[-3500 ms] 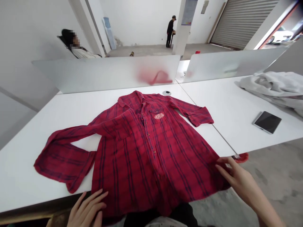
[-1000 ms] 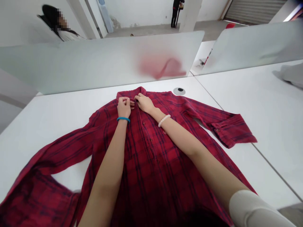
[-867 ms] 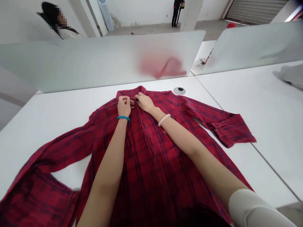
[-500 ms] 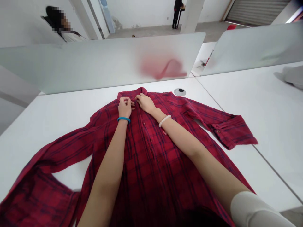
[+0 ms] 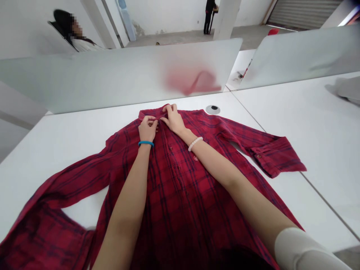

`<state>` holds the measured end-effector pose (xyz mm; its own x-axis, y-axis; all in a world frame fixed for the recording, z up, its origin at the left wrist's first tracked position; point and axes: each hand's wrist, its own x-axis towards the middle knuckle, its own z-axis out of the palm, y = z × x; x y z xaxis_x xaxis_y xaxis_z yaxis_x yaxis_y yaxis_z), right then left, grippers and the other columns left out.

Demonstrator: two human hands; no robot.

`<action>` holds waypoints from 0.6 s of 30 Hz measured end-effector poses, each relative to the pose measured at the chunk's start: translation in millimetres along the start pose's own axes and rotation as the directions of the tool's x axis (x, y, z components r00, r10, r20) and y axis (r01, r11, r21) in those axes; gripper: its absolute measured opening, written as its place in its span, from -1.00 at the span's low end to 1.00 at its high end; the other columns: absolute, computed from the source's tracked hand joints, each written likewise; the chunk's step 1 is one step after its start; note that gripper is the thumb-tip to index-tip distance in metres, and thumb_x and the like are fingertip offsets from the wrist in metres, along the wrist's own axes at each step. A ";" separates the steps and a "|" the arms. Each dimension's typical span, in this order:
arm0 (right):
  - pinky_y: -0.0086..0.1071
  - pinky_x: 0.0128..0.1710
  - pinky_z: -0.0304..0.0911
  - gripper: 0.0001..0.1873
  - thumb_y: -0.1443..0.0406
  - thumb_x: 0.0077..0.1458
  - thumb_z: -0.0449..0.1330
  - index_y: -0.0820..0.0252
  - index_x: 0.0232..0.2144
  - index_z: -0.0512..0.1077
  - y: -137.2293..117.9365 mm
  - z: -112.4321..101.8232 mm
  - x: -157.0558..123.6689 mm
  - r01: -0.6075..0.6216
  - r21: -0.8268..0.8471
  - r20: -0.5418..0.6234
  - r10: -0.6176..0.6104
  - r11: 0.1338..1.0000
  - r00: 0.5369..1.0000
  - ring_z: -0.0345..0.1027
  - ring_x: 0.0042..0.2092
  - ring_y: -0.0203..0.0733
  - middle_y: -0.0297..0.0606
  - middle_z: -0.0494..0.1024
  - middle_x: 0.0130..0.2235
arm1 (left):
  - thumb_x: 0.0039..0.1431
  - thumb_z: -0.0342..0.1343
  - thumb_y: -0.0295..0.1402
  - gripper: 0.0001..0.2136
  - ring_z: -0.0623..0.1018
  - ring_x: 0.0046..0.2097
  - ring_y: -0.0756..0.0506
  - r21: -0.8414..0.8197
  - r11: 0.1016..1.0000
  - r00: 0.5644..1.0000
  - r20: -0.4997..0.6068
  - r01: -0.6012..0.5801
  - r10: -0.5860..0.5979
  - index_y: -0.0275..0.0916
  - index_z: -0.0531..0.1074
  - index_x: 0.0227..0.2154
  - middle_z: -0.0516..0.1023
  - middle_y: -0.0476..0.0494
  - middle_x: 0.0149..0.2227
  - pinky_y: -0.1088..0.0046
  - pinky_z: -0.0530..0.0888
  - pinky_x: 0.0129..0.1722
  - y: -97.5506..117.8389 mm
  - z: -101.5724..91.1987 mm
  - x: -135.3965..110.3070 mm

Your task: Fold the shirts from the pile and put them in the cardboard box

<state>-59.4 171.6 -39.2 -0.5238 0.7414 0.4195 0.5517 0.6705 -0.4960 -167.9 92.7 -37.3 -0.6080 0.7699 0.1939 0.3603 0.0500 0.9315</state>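
Note:
A red and navy plaid shirt (image 5: 168,180) lies front up, collar away from me, sleeves spread to both sides. At its neck, my left hand (image 5: 147,129), with a blue band on the wrist, has its fingers closed on the front edge just below the collar (image 5: 152,111). My right hand (image 5: 174,119), wearing a pale beaded bracelet (image 5: 195,143), rests on the other side of the collar. Its thumb and fingers are apart, fingertips touching the collar. Small buttons (image 5: 179,168) run down the front. What lies between my left fingertips is too small to make out.
The shirt is on a white table (image 5: 317,142) with a round cable grommet (image 5: 213,109). A frosted partition (image 5: 112,82) stands along the far edge, a blurred red shape behind it. Beyond are a seated person (image 5: 84,44) and a standing person (image 5: 209,17). A grey object (image 5: 348,90) sits far right.
My right hand's fingers have spread from a pinch near the neck opening and reached up to the collar. My left hand stays almost in place on the shirt front.

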 end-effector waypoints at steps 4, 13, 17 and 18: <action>-0.39 -0.24 0.20 -0.81 0.26 0.21 0.09 0.25 -0.19 0.40 5.1 -2.3 3.8 0.033 0.040 0.069 -0.036 0.999 0.997 0.34 -0.22 -0.20 -0.19 0.41 -0.16 | 0.04 0.07 -0.38 -0.92 0.43 -0.62 0.04 0.044 0.995 0.991 -0.095 -0.095 0.099 -0.21 0.35 -0.36 0.46 0.07 -0.57 0.58 0.39 -0.62 4.5 -2.0 -0.9; -0.43 -0.11 0.15 -0.62 0.23 0.31 -0.06 0.26 -0.29 0.53 6.3 -2.7 8.0 0.039 0.048 0.190 -0.047 0.998 0.981 0.36 -0.14 -0.22 -0.17 0.50 -0.19 | 0.04 0.10 -0.43 -0.69 0.58 -0.30 -0.06 0.216 0.963 0.986 0.092 -0.158 0.141 -0.17 0.33 -0.10 0.60 -0.03 -0.35 0.40 0.47 -0.21 -3.1 0.4 -0.6; -0.40 -0.13 0.19 -0.56 0.19 0.32 -0.11 0.29 -0.28 0.51 3.7 -2.6 7.0 0.029 -0.014 0.211 -0.025 0.999 0.977 0.37 -0.14 -0.19 -0.13 0.49 -0.17 | 0.06 0.05 -0.49 -0.73 0.55 -0.14 -0.13 0.367 0.890 0.953 0.232 -0.272 0.196 -0.18 0.38 -0.15 0.61 -0.10 -0.24 0.29 0.40 -0.06 -4.3 0.4 -0.4; -0.39 -0.15 0.20 -0.57 0.20 0.32 -0.11 0.30 -0.27 0.50 1.8 -3.1 6.9 0.026 -0.047 0.219 -0.015 0.999 0.976 0.37 -0.14 -0.17 -0.10 0.49 -0.16 | 0.07 0.03 -0.48 -0.77 0.54 -0.12 -0.15 0.382 0.874 0.941 0.266 -0.300 0.207 -0.19 0.39 -0.18 0.60 -0.13 -0.22 0.27 0.40 -0.04 -4.4 -0.4 0.3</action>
<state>-60.0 178.0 -34.9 -0.6615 0.7071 0.2499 0.5678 0.6899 -0.4492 -170.0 92.5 -41.1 -0.3095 0.9046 0.2932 0.7675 0.0556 0.6387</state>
